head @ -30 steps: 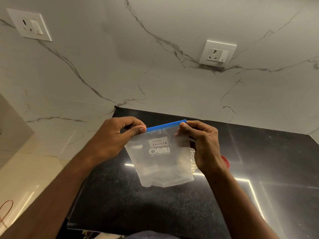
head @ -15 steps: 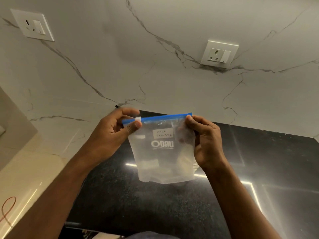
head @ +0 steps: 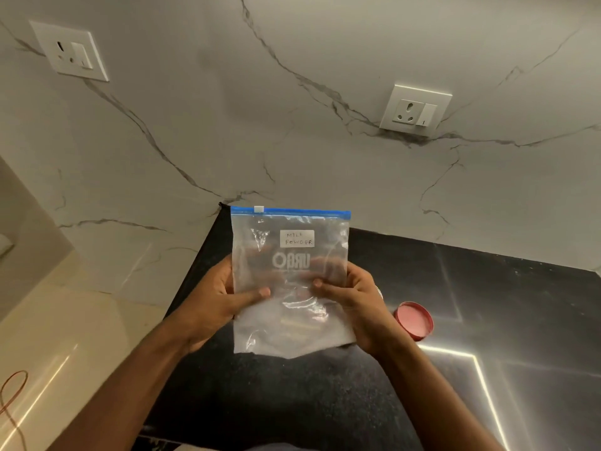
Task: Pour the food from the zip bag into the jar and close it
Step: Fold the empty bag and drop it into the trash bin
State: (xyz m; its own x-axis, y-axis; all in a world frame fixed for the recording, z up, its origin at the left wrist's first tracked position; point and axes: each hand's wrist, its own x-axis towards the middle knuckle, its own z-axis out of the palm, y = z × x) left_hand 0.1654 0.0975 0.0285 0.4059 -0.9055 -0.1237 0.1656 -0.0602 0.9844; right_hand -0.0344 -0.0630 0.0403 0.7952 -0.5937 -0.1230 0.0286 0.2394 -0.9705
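Held upright: clear plastic zip bag with blue zip strip, long axis vertical, zip edge up, above back-left corner of black stone surface. Gripping side edges: left hand, right hand, thumbs front, fingers behind. Contents hard to make out. red round lid on surface, partly hidden by right hand.

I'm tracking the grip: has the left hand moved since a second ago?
Yes. The left hand has slid down from the zip to the bag's middle, now farther below the counter's back corner.
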